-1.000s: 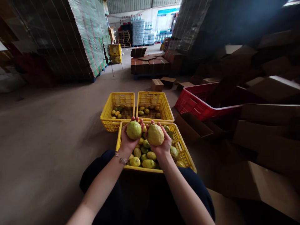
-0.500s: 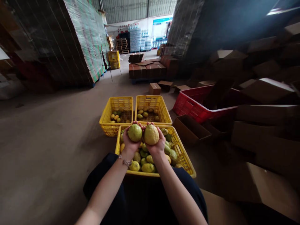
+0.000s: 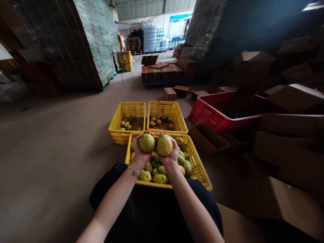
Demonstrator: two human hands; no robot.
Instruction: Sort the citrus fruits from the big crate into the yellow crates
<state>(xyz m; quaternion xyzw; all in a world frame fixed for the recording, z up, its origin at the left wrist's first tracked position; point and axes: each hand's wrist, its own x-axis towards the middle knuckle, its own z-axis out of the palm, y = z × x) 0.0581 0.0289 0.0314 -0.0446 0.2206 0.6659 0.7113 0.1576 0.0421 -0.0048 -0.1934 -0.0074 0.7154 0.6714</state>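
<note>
Side by side above a yellow crate, my two hands are turned palm up, each cupped round one citrus fruit. My left hand (image 3: 141, 157) holds a round green citrus fruit (image 3: 146, 143), with fingertips showing behind it. In my right hand (image 3: 172, 159) rests a paler, yellowish, bumpy citrus fruit (image 3: 164, 145). The near yellow crate (image 3: 202, 173) below holds many green and yellow fruits (image 3: 160, 179), most of them longish. My forearms and hands cover part of that pile.
Beyond the near crate stand a left yellow crate (image 3: 116, 118) and a right yellow crate (image 3: 180, 118), each with several fruits inside. To the right are a red crate (image 3: 210, 113), an open carton (image 3: 206, 140) and piled cardboard boxes (image 3: 291, 98). A wrapped pallet stack (image 3: 97, 37) rises at left.
The whole view has shifted slightly, with the background sliding a little to the right. Both hands keep hold of the same two citrus fruits, in nearly the same pose.
</note>
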